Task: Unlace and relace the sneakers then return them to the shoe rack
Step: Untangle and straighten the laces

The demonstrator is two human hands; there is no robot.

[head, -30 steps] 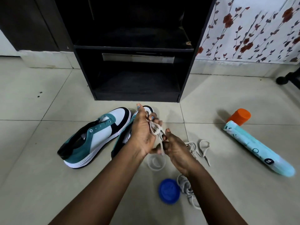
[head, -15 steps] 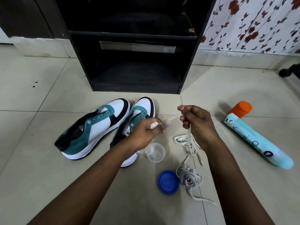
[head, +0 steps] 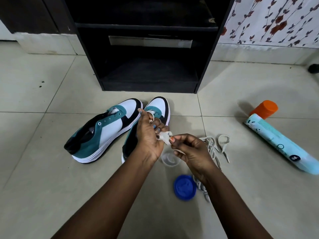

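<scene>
Both hands meet above the tiled floor point(head: 51, 169), in front of black shoe rack point(head: 148, 66). Left hand point(head: 150, 135) grip curled round white flat shoelace point(head: 164, 136); right hand point(head: 191, 150) pinches same lace w/ thumb & forefinger. Two teal, white & black sneakers point(head: 107, 130) lie unlaced just left of hands; loose lace pile point(head: 215, 147) on the right.

The pale blue spray can point(head: 283, 145) lying on the floor carries a small dark round badge with white characters, too blurred to read. No other text or brand is legible.
</scene>
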